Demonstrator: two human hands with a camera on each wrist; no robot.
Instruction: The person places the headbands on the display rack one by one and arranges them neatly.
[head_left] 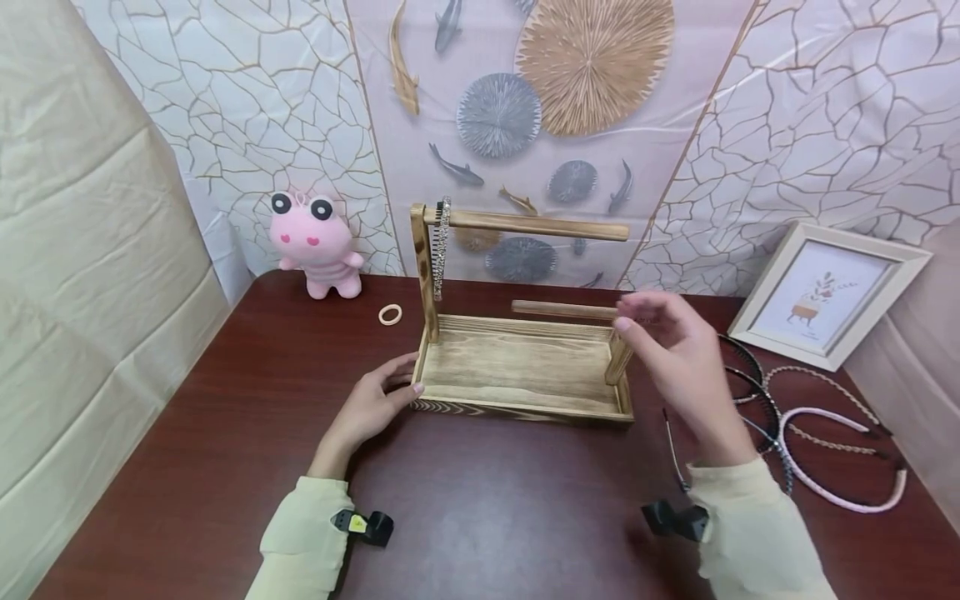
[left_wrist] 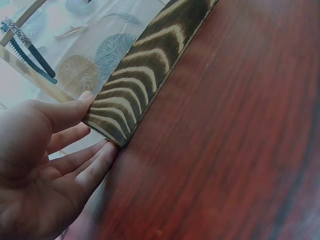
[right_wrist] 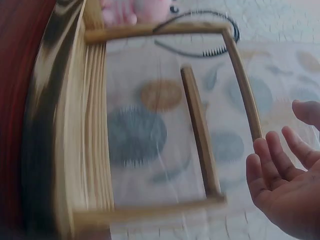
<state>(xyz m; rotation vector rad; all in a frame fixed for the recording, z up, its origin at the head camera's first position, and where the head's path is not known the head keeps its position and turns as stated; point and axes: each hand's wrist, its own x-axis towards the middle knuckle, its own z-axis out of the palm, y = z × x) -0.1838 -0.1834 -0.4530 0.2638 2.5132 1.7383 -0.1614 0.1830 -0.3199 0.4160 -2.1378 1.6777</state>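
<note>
A wooden headband stand with a tray base [head_left: 517, 367] stands on the table. A tall post at its left end carries a long upper bar [head_left: 532, 223]; a shorter right post carries a lower bar [head_left: 562, 309]. One glittery toothed headband [head_left: 441, 250] hangs at the upper bar's left end. My left hand [head_left: 371, 408] holds the tray's left end, thumb on the rim and fingers against the corner, as the left wrist view shows. Beside the short post, my right hand [head_left: 682, 367] has loosely bent fingers and holds nothing; in the right wrist view it appears near the upper bar's free end.
Several headbands, among them a pale pink one [head_left: 795, 467], lie at the right of the table. A framed picture [head_left: 821, 292] leans behind them. At the back left sits a pink plush toy [head_left: 318, 246], with a small ring [head_left: 390, 314] to its right.
</note>
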